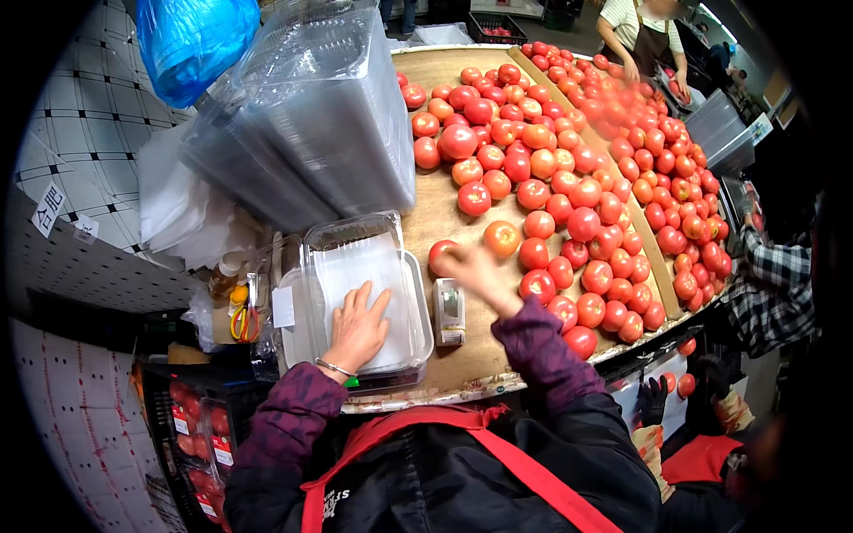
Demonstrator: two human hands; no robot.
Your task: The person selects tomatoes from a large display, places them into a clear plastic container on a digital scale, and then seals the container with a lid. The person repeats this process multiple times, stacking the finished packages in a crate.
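My left hand (358, 330) lies with spread fingers on a white liner sheet (356, 273) inside an open clear plastic clamshell tray (420, 313). My right hand (476, 270) is blurred. Its fingertips are at a red tomato (441, 257) on the wooden table (460, 373); whether they grip it cannot be told. An orange-red tomato (502, 239) lies just beyond that hand. Between the tray and my right forearm stands a small white device (450, 312), perhaps a label dispenser. Many loose tomatoes (583, 224) spread over the table to the right.
Tall stacks of clear clamshells (326, 113) stand behind the tray. Scissors (244, 320) lie at left, above a black crate (183, 373) of packed tomatoes. A wooden divider (600, 146) crosses the table. Co-workers are at the far side and right, one with black gloves (652, 400).
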